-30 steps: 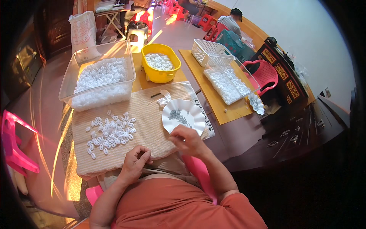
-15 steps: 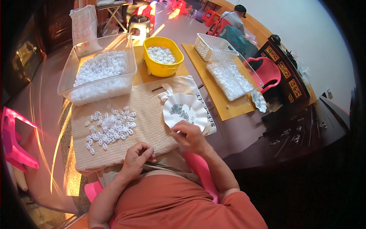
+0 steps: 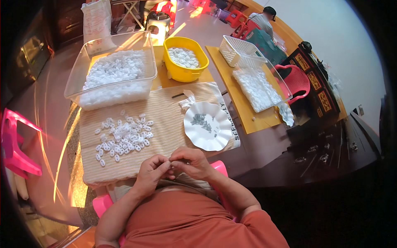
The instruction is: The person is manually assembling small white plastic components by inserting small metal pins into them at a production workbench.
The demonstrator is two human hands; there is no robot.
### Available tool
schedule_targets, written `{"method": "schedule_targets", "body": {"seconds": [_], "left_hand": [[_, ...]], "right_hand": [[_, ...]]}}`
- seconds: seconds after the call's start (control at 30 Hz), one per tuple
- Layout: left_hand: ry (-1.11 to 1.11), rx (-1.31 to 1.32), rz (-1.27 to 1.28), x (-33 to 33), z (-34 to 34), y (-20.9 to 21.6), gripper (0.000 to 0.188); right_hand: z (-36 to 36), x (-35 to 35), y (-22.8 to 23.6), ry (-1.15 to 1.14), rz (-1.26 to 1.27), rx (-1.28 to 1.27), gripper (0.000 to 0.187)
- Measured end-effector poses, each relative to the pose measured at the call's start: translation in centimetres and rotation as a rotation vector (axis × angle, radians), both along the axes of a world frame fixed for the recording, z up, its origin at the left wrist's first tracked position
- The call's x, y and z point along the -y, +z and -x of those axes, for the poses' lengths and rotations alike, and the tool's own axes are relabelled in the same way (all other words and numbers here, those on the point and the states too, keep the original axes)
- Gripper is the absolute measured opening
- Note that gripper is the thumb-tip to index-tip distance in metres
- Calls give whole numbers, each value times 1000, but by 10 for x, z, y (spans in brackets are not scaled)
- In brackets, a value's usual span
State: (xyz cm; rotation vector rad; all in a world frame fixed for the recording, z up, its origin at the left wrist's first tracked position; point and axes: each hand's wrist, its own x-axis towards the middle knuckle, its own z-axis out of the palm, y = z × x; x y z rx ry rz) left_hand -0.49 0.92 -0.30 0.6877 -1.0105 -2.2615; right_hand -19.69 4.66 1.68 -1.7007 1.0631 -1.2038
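My left hand (image 3: 151,172) and my right hand (image 3: 192,163) meet at the near edge of the table, just above my lap. Thumb and forefinger are pinched on each side, fingertips touching. Whatever they hold between them is too small and too covered to make out. Just beyond my right hand stands a white wavy-rimmed plate (image 3: 215,141) with small grey pieces (image 3: 201,120) on it. Left of the plate, small white oval pieces (image 3: 125,136), many showing two holes, lie scattered on a striped beige cloth (image 3: 167,120).
A large clear bin (image 3: 70,84) of white pieces stands at the far left, beside a yellow tub (image 3: 186,75). On a second table (image 3: 248,124) at right are a white basket (image 3: 231,54) and another clear bin (image 3: 285,89). A pink stool (image 3: 16,144) stands at left; a person (image 3: 263,22) sits far off.
My right hand has moved left and down from the plate's near rim to meet my left hand. A small white thing showed at its fingers before; it is hidden now.
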Motion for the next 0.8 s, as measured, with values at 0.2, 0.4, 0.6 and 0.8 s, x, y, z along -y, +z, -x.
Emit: {"method": "schedule_targets", "body": {"seconds": [0.2, 0.4, 0.6, 0.8], "left_hand": [[-2, -31, -59, 3, -1, 1, 16], [21, -25, -143, 6, -1, 3, 14], [83, -4, -191, 8, -2, 5, 10], [102, 47, -213, 10, -3, 3, 12]], "right_hand": [[1, 3, -2, 24, -75, 52, 11], [-1, 6, -7, 42, -97, 67, 8], [0, 5, -16, -44, -365, 346, 8], [0, 7, -15, -45, -482, 445, 8]]}}
